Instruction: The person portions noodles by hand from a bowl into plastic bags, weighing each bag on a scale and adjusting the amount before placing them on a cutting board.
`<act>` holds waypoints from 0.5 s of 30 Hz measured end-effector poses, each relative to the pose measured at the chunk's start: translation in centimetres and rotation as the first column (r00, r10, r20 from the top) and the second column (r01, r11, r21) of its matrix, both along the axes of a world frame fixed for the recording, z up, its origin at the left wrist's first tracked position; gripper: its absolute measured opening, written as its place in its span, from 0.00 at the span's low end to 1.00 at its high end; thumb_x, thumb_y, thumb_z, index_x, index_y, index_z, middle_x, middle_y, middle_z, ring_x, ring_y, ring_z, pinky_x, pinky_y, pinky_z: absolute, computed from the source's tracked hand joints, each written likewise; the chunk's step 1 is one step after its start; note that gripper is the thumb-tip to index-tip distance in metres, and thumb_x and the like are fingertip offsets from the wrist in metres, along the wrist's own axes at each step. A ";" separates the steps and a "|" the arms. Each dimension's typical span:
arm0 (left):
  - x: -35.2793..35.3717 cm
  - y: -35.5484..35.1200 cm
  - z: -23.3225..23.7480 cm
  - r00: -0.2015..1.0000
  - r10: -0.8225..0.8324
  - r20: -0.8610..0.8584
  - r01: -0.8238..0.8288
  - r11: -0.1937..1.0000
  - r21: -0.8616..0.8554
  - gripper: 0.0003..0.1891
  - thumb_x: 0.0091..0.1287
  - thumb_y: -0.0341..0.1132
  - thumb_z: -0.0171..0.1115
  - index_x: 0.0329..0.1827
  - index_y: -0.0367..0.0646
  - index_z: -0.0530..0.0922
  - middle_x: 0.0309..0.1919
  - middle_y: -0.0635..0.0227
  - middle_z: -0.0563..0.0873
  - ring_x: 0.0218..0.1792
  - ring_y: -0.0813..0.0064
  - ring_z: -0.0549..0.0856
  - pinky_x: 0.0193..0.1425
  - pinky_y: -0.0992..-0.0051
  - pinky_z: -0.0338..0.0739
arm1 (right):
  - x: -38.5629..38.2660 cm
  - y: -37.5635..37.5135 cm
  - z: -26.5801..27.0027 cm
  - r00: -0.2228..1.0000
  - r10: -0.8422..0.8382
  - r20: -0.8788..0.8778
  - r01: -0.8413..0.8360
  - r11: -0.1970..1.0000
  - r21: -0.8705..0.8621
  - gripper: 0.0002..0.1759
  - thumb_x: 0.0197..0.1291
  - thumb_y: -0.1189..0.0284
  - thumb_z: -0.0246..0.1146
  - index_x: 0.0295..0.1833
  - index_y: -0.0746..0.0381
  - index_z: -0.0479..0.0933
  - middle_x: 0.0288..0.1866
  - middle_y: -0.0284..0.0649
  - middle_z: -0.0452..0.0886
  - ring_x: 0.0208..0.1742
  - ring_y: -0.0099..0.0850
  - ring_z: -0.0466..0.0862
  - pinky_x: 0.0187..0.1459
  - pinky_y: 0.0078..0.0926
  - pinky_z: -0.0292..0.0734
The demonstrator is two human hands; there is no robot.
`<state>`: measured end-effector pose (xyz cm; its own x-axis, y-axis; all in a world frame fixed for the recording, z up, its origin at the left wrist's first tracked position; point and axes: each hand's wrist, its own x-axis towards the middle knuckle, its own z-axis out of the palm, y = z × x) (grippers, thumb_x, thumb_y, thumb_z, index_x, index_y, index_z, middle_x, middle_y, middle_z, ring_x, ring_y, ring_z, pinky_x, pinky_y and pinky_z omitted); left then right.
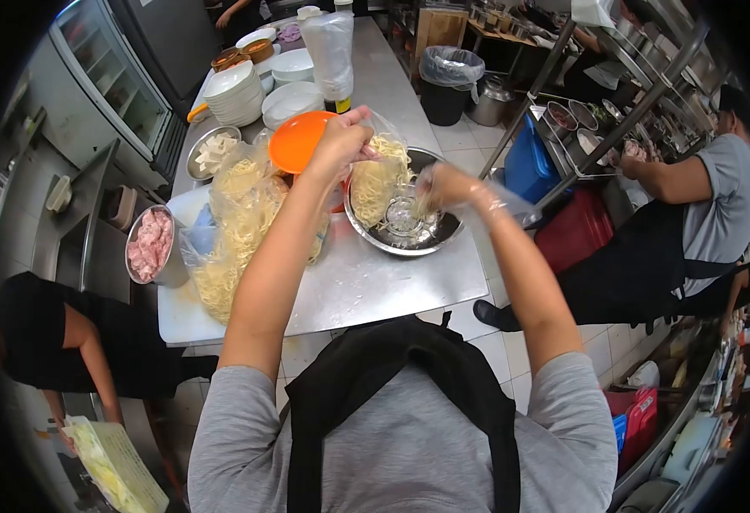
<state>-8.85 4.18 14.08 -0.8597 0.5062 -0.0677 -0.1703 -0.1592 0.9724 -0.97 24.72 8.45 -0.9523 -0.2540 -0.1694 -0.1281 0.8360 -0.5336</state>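
Over the bowl (392, 246), prob. limp, light bag (379, 175) is pinched at rim by L hand (341, 141), slippery noodles (423, 205) clutched by R hand (445, 184).

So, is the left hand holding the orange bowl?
No, the left hand grips the top of a clear bag of noodles over the steel bowl; the orange bowl sits beside it.

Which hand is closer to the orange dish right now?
Left. The left hand grips the clear bag right beside the orange dish, at its right edge. The gloved right hand is farther off, over the steel bowl.
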 end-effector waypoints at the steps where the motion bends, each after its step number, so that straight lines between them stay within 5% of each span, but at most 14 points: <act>1: 0.2 -0.1 0.3 1.000 -0.003 -0.024 0.002 0.998 -0.060 0.31 0.54 0.21 0.48 0.66 0.30 0.58 0.26 0.71 0.77 0.17 0.84 0.75 0.29 0.79 0.81 | 0.6 -0.1 -0.6 1.000 0.001 -0.002 -0.001 1.000 0.002 0.17 0.38 0.70 0.72 0.35 0.65 0.78 0.28 0.39 0.81 0.30 0.27 0.79 0.32 0.23 0.75; 7: 0.5 -0.1 0.6 0.998 -0.028 -0.062 0.019 0.989 -0.145 0.31 0.55 0.22 0.47 0.66 0.31 0.58 0.26 0.74 0.76 0.17 0.87 0.74 0.29 0.81 0.80 | 1.9 -1.8 4.5 0.938 -0.335 -0.085 0.317 0.933 -0.171 0.16 0.38 0.71 0.68 0.38 0.62 0.78 0.37 0.45 0.81 0.38 0.38 0.81 0.41 0.30 0.76; 9: 0.7 0.1 0.6 0.997 -0.043 -0.067 0.033 0.988 -0.152 0.31 0.55 0.22 0.47 0.66 0.31 0.58 0.24 0.75 0.75 0.17 0.88 0.73 0.28 0.82 0.79 | 2.1 -3.2 7.1 0.906 -0.226 -0.357 0.199 0.974 -0.113 0.14 0.41 0.74 0.64 0.39 0.57 0.79 0.36 0.46 0.81 0.37 0.40 0.81 0.40 0.32 0.76; 10: 0.8 0.2 0.6 0.995 -0.068 -0.073 0.055 0.985 -0.164 0.31 0.55 0.22 0.47 0.66 0.32 0.59 0.23 0.75 0.75 0.17 0.88 0.73 0.27 0.83 0.79 | 1.7 -3.0 6.4 0.907 -0.226 -0.356 0.199 0.974 -0.113 0.14 0.41 0.74 0.64 0.39 0.57 0.79 0.36 0.46 0.81 0.37 0.40 0.81 0.40 0.32 0.76; 12: 0.9 0.2 0.7 0.992 -0.093 -0.081 0.077 0.981 -0.177 0.31 0.55 0.21 0.47 0.66 0.32 0.59 0.22 0.76 0.74 0.17 0.88 0.73 0.27 0.83 0.78 | 0.9 -2.6 5.3 0.854 0.091 -0.512 0.099 0.938 0.331 0.12 0.44 0.76 0.60 0.38 0.53 0.78 0.32 0.45 0.81 0.35 0.42 0.81 0.37 0.35 0.75; 15: 0.7 -0.2 1.1 0.989 -0.119 -0.091 0.100 0.977 -0.190 0.31 0.54 0.21 0.47 0.65 0.33 0.60 0.21 0.77 0.74 0.17 0.89 0.72 0.26 0.84 0.78 | 0.2 -1.5 6.8 0.827 0.135 -0.546 0.149 0.884 0.444 0.10 0.45 0.75 0.60 0.36 0.54 0.79 0.29 0.42 0.81 0.34 0.42 0.81 0.35 0.37 0.75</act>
<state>-8.18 4.00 15.22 -0.8068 0.5849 -0.0839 -0.0759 0.0381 0.9964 -0.76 23.24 15.28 -0.9170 -0.2769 0.2871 -0.2707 0.9607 0.0619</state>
